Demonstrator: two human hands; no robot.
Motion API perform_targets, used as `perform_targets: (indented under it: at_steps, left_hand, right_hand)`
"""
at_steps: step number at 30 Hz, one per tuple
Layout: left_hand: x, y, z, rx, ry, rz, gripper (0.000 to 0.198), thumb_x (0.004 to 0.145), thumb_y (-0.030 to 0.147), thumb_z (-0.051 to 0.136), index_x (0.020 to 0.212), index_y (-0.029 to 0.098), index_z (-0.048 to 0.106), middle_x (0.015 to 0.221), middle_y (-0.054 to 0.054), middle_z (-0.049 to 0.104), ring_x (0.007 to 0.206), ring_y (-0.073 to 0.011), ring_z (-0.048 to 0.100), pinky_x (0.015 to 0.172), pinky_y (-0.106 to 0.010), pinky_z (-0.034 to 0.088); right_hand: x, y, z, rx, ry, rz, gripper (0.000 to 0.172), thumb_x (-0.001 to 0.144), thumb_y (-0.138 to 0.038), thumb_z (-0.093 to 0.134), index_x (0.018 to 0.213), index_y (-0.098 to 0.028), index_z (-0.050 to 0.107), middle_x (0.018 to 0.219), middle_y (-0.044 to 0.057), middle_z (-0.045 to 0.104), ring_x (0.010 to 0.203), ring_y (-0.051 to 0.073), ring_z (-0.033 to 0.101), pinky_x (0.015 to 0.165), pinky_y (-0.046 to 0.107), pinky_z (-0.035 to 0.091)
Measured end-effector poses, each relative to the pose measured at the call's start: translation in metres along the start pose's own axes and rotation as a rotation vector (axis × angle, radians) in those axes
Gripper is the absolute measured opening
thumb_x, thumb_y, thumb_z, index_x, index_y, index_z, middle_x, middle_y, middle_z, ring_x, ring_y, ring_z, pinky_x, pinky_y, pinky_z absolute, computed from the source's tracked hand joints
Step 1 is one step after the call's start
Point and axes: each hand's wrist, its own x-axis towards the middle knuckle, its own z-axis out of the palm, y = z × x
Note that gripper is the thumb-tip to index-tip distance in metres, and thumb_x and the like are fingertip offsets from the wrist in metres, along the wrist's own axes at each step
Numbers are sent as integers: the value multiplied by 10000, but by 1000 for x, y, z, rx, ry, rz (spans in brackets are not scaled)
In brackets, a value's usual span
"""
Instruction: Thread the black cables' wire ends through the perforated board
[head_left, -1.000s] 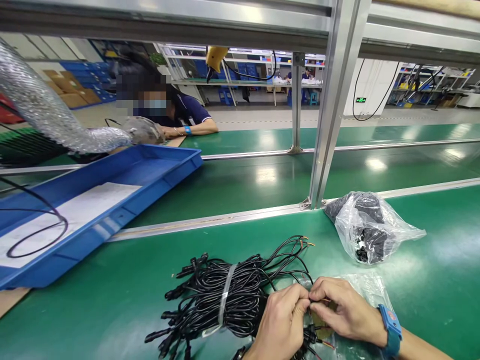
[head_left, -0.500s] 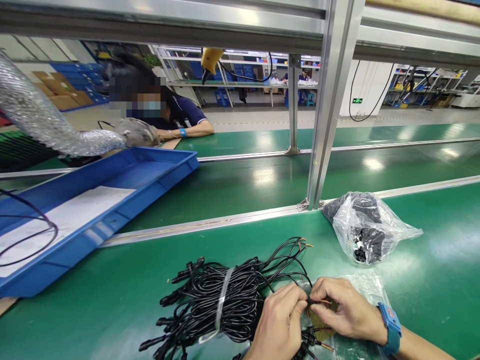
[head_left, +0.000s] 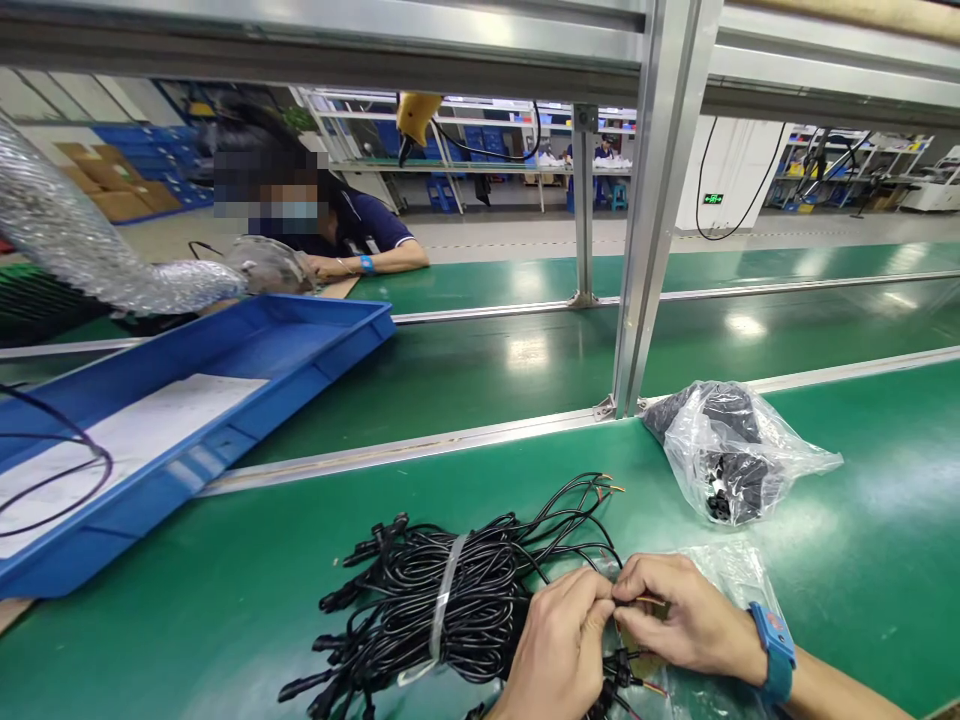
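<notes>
1. Fingertips of the left hand (head_left: 559,640) and right hand (head_left: 679,615) meet just right of the black, looped cable bundle (head_left: 480,560), apparently both pinching a thin cable with an orange-coloured wire end (head_left: 649,600), most of it hidden. With so short a length gripped, a hard pull could let it slip or bend the wire.
2. Under the hands, at the bundle's near right, sits a tangle of black cable ends (head_left: 619,668); a dropped wrist might snag it.
3. Part of a flat, clear plastic sheet or bag (head_left: 739,575) lies right of the bundle, beside the right hand; being slick, it could slide or catch under the wrist.
4. Loose black leads (head_left: 574,505) trail from the bundle's far right corner, near the left hand; hooking one could drag the strapped coils along.
5. Left of the bundle, the smooth green worktop (head_left: 187,600) offers the widest sideways room.
6. Right of and beyond the bundle, a clear plastic bag of black parts (head_left: 739,450) narrows the right hand's reach.
7. Beyond the bundle, a silver metal rail (head_left: 450,443) edges the worktop; a shallow blue plastic tray (head_left: 322,345) crosses it at far left.
</notes>
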Motion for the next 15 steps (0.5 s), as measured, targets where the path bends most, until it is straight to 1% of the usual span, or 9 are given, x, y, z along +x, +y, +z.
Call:
perform_targets:
  at_steps: [3, 5, 10, 15]
  left_hand:
    - [3, 3, -5, -17, -21, 11, 180, 993, 107, 443, 888, 216, 540, 796, -12, 631, 726, -166, 599, 654, -264, 435]
    - [5, 4, -8, 8, -13, 26, 164, 995, 110, 453, 908, 214, 546, 817, -19, 634, 752, -178, 587, 682, -278, 439]
    - [5, 4, -9, 12, -9, 28, 216, 1000, 112, 451, 815, 212, 501, 739, 1, 602, 686, -160, 543, 645, -274, 396]
    - [3, 2, -5, 11, 36, 15, 242, 976, 107, 453, 759, 213, 461, 684, 7, 574, 648, -156, 538, 614, -272, 370]
  right_hand:
    - [0, -1, -5, 26, 20, 44, 51, 925, -238, 620, 901, -197, 637, 787, 20, 681, 662, 139, 596, 620, 239, 464]
    - [-1, -1, -8, 31, 22, 63, 41, 916, -232, 625, 907, -194, 639, 801, 21, 687, 669, 139, 599, 627, 240, 466]
    - [-1, -2, -10, 46, -6, 93, 34, 896, -198, 613, 917, -197, 639, 833, 27, 698, 708, 150, 620, 654, 249, 469]
    - [-2, -1, -4, 44, 0, 70, 36, 909, -208, 612, 904, -195, 645, 816, 27, 694, 704, 151, 618, 656, 249, 458]
